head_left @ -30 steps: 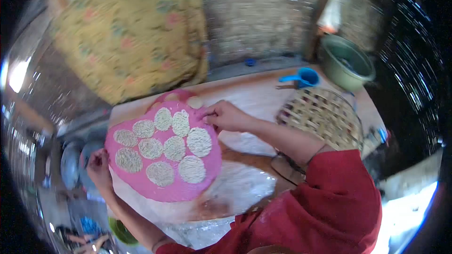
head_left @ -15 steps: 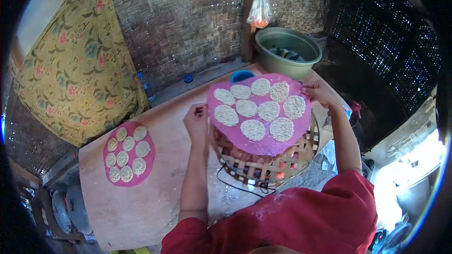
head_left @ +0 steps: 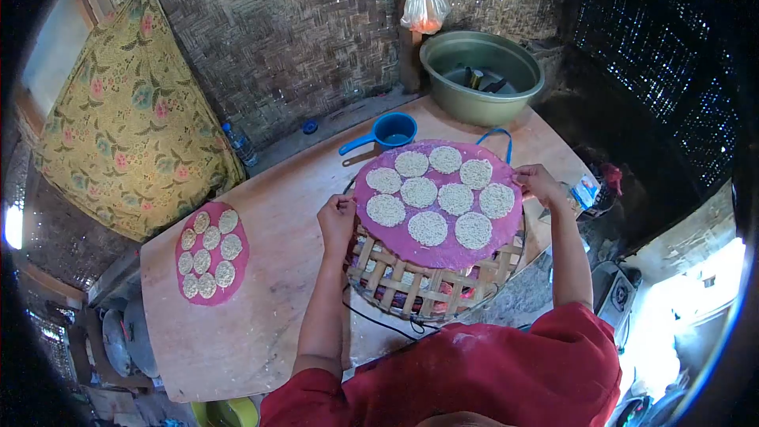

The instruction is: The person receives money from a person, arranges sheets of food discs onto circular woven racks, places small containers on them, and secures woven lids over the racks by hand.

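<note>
A pink round sheet point(head_left: 451, 255) carries several pale, grainy discs point(head_left: 418, 192) laid flat on it. My left hand point(head_left: 336, 223) pinches its left edge between thumb and fingers. On the opposite side, my right hand point(head_left: 541, 185) grips the right edge, fingers closed. Beneath the sheet is an open-weave bamboo basket point(head_left: 431, 294), its front part showing and its back part covered. Some pink and pale things show through the gaps in the weave.
Left on the wooden table point(head_left: 277, 332) lies a second pink sheet point(head_left: 232, 280) with similar discs. Behind the basket are a blue dipper point(head_left: 394, 130) and a large green basin point(head_left: 480, 108). A plastic bag point(head_left: 424, 6) hangs from the post, and a dark cord point(head_left: 378, 322) runs by the basket.
Both hands have brought the pink sheet down and slightly toward me over the basket. More of the blue dipper now shows behind it. The camera view has shifted a little.
</note>
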`<state>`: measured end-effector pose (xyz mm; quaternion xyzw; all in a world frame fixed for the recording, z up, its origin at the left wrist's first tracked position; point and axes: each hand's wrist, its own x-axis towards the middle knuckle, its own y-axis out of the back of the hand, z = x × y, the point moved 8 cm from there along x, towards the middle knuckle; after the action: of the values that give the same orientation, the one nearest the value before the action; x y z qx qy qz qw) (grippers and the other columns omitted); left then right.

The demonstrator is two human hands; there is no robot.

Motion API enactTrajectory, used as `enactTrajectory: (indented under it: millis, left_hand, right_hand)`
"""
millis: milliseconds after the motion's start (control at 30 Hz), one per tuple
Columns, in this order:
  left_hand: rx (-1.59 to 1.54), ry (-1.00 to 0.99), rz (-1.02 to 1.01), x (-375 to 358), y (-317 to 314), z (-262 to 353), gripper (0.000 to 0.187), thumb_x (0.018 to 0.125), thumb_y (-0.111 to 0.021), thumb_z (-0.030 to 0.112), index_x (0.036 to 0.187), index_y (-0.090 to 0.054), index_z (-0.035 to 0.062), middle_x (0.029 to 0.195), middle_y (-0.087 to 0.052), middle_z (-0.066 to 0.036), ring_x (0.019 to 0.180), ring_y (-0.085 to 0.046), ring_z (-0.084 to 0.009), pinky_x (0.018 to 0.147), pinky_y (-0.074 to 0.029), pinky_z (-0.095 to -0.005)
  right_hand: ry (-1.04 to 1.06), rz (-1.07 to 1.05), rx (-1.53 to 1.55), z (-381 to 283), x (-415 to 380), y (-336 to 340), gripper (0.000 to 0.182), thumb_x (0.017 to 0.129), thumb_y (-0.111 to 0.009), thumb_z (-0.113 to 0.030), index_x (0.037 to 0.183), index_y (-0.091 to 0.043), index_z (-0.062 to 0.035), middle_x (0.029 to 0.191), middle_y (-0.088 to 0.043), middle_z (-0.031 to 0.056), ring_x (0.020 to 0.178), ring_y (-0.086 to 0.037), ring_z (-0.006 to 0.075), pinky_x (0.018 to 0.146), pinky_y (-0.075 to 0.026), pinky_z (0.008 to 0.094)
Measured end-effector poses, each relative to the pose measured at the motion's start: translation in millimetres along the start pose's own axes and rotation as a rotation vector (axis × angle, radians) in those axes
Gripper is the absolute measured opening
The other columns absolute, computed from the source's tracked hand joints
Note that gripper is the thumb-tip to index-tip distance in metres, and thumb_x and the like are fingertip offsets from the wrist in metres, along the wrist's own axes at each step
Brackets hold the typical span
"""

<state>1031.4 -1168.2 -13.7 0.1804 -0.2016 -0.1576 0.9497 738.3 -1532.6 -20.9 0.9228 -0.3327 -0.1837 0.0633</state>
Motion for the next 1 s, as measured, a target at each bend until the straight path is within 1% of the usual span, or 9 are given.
enactTrajectory:
  millis: [300,433,567,633,667,733,833,900,1000]
  left_hand:
    - [-0.029,-0.053,0.044,15,-8,17,0.01,0.078,-0.063,0.004,0.085,-0.065,-0.0026,0.07,-0.065,-0.01,0.061,-0.059,-0.0125,0.06,-0.048,-0.0269]
    - [0.063,-0.068,0.073,17,-10,4,0.011,0.077,-0.064,0.005,0.084,-0.065,-0.0028,0.07,-0.065,-0.011,0.06,-0.061,-0.0145,0.06,-0.049,-0.028]
    - [0.213,-0.021,-0.029,10,-11,0,0.016,0.075,-0.065,0.007,0.088,-0.063,-0.0019,0.068,-0.064,-0.01,0.059,-0.062,-0.0164,0.056,-0.048,-0.0302]
    - [0.278,-0.011,-0.08,3,-1,5,0.019,0.075,-0.065,0.007,0.092,-0.062,-0.0017,0.068,-0.064,-0.01,0.058,-0.061,-0.0165,0.055,-0.048,-0.0309]
    - [0.218,0.033,-0.05,-1,14,15,0.023,0.075,-0.067,0.007,0.096,-0.061,0.0012,0.069,-0.063,-0.009,0.06,-0.06,-0.0165,0.056,-0.048,-0.0307]
    - [0.158,0.082,-0.01,-2,39,9,0.027,0.074,-0.068,0.008,0.1,-0.06,0.0041,0.071,-0.062,-0.007,0.061,-0.059,-0.0165,0.058,-0.048,-0.0305]
    - [0.204,0.014,0.093,3,113,-33,0.032,0.075,-0.07,0.008,0.104,-0.058,0.0041,0.076,-0.062,-0.006,0.065,-0.059,-0.0142,0.058,-0.048,-0.0289]
    - [0.017,-0.117,0.209,-1,176,-70,0.026,0.078,-0.067,0.009,0.102,-0.058,0.004,0.079,-0.061,-0.006,0.068,-0.058,-0.0123,0.059,-0.048,-0.0262]
    - [0.153,-0.195,0.286,-29,274,-81,0.022,0.081,-0.065,0.012,0.1,-0.058,0.003,0.08,-0.06,-0.006,0.069,-0.056,-0.0111,0.061,-0.048,-0.0252]
  right_hand:
    - [0.037,-0.027,0.033,1,10,7,0.015,0.084,-0.06,-0.013,0.094,-0.066,-0.0027,0.074,-0.064,0.0026,0.057,-0.059,0.0113,0.052,-0.051,0.0262]
    - [0.017,-0.037,0.029,7,8,4,0.015,0.084,-0.06,-0.011,0.094,-0.066,-0.0017,0.074,-0.064,0.0034,0.058,-0.06,0.0123,0.052,-0.053,0.0279]
    - [0.063,-0.028,-0.01,15,14,4,0.016,0.083,-0.061,-0.01,0.096,-0.065,-0.0006,0.073,-0.064,0.0048,0.057,-0.061,0.0132,0.049,-0.054,0.0291]
    - [0.127,0.045,-0.171,8,8,9,0.017,0.082,-0.061,-0.009,0.096,-0.064,0.0008,0.071,-0.063,0.0072,0.053,-0.061,0.0137,0.044,-0.052,0.0285]
    - [0.124,0.038,-0.171,5,1,7,0.017,0.082,-0.061,-0.009,0.096,-0.064,0.0008,0.071,-0.063,0.0072,0.053,-0.061,0.0137,0.044,-0.052,0.0285]
    - [0.22,0.329,-0.412,-22,-20,22,0.018,0.082,-0.061,-0.009,0.095,-0.063,0.0023,0.069,-0.061,0.0096,0.051,-0.061,0.0143,0.04,-0.049,0.0286]
    - [0.327,0.377,-0.455,-60,-41,4,0.017,0.083,-0.06,-0.009,0.094,-0.063,0.002,0.068,-0.061,0.0104,0.05,-0.059,0.0143,0.041,-0.047,0.0283]
    - [0.411,0.333,-0.465,-79,-42,-27,0.016,0.083,-0.059,-0.009,0.095,-0.063,0.0008,0.068,-0.061,0.0105,0.049,-0.059,0.0142,0.042,-0.046,0.0282]
    - [0.496,0.274,-0.503,-121,-60,-100,0.016,0.083,-0.059,-0.01,0.095,-0.064,-0.002,0.071,-0.063,0.0115,0.049,-0.058,0.0139,0.048,-0.045,0.0301]
